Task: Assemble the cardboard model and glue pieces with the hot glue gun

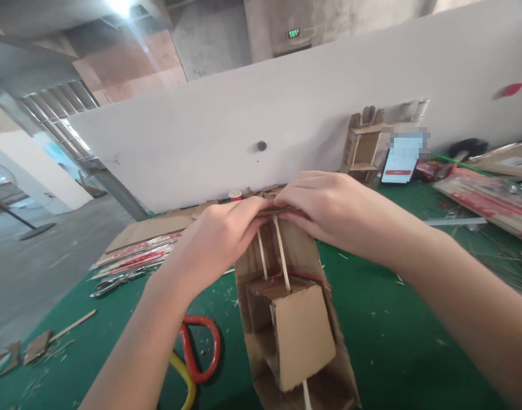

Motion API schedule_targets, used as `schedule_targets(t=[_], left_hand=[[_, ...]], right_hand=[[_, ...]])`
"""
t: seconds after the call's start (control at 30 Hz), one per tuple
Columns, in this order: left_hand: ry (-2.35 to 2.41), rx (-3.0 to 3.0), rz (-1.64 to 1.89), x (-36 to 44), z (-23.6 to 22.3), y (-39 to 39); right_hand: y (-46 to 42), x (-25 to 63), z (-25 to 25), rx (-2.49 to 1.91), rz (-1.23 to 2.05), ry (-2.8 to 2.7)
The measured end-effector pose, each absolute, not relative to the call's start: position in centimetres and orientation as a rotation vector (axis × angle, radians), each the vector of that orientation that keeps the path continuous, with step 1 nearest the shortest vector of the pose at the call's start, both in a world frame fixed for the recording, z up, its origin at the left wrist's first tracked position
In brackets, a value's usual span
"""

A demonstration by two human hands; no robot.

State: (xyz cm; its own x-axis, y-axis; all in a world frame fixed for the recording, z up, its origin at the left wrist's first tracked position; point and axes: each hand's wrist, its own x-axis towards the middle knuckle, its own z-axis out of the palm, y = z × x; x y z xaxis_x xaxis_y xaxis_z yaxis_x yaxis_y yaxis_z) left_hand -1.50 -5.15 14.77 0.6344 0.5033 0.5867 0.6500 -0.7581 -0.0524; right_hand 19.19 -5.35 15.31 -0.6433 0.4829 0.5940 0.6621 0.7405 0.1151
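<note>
A cardboard model [295,330] stands on the green table [380,319] right in front of me. It is a tall open frame with a smaller cardboard box hung inside on thin wooden sticks [281,253] and a red thread. My left hand [220,236] pinches the top edge of the frame from the left, fingers pressed together. My right hand [329,208] grips the same top edge from the right, fingers curled over it. The fingertips of both hands meet above the sticks.
Red-handled scissors [199,347] lie by my left forearm. Flat cardboard sheets [145,233] and metal pliers [115,282] lie at left. A second cardboard model [363,148] and a phone [401,162] lean on the white wall. Packaged sticks [487,199] lie at right.
</note>
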Motion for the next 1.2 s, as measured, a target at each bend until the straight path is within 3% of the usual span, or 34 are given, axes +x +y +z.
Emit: schedule_targets(t=[0.3,0.63,0.87,1.2], left_hand=[[-0.93,-2.45,-0.836,-1.4,13.8,-4.7],[-0.994,-2.461,-1.029,-0.5,13.6,-4.7],[-1.049,-2.542,-0.901,-1.0,14.4,-5.1],[-1.066,-2.504,-0.909,-0.9,14.4,-5.1]], right_hand=[[-5.4,19.2,15.7,-0.871,-0.218,-2.382],[-5.1,18.6,15.0,-0.889,-0.424,-2.339],[-4.9,19.5,15.6,-0.847,-0.207,-2.382],[-5.1,19.2,15.2,-0.845,-0.424,-2.376]])
